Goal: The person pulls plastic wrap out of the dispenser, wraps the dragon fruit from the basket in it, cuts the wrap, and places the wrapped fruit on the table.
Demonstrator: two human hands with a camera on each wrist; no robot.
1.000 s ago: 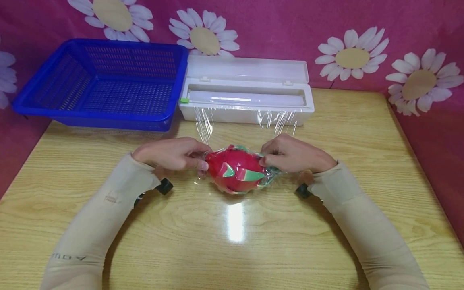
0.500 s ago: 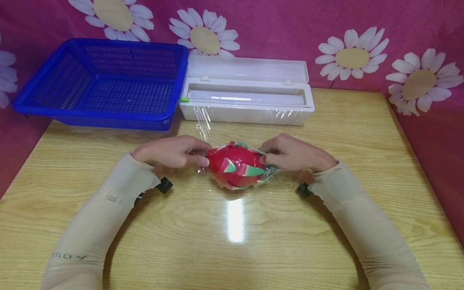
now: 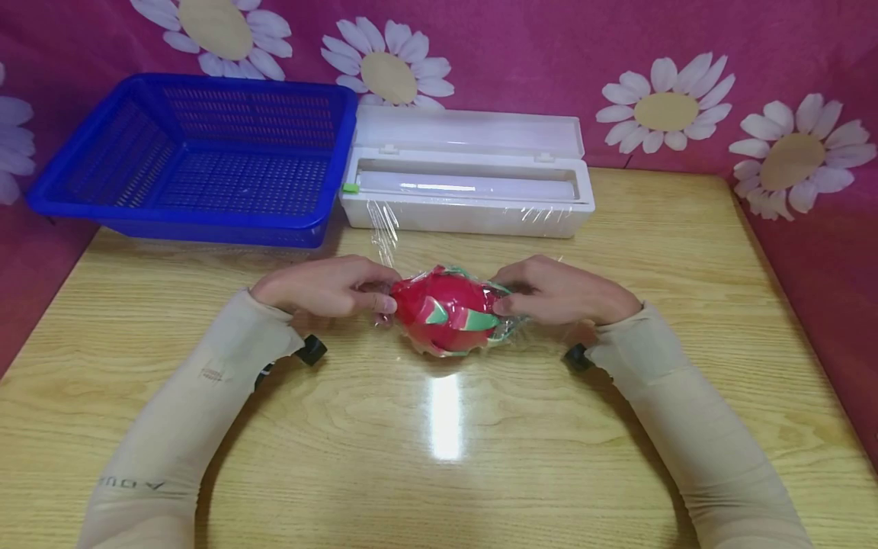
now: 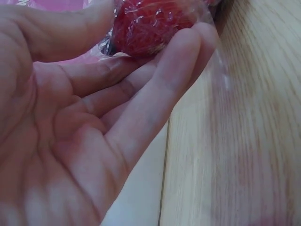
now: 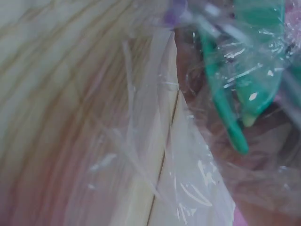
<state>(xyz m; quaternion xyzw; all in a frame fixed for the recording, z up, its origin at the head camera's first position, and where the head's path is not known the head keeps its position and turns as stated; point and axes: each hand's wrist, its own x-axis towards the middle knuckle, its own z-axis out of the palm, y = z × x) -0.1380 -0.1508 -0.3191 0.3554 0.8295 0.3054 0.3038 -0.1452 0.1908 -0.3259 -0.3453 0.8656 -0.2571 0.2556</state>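
A red dragon fruit (image 3: 447, 314) with green-tipped scales lies sideways between the two hands, covered in clear cling film. At its left end the left hand (image 3: 332, 287) pinches it between thumb and fingers; in the left wrist view the film-covered red end (image 4: 155, 28) shows beyond the fingers. The right hand (image 3: 557, 290) grips the leafy right end, its thumb over the film. In the right wrist view, crinkled film (image 5: 188, 183) spreads in front of the green leaf tips (image 5: 256, 66), and most of that hand is hidden.
A long white cling film box (image 3: 466, 217) stands behind the fruit, lid up, with a film roll (image 3: 466, 186) inside and a green slider (image 3: 350, 188) at its left end. Left of it stands a blue perforated basket (image 3: 213, 223). A flowered pink wall covering (image 3: 521, 53) borders the wooden table (image 3: 343, 457).
The film that stretched from the box to the fruit has come away, leaving loose ends at the box front. The fruit has shifted slightly back, and the right thumb has moved onto it.
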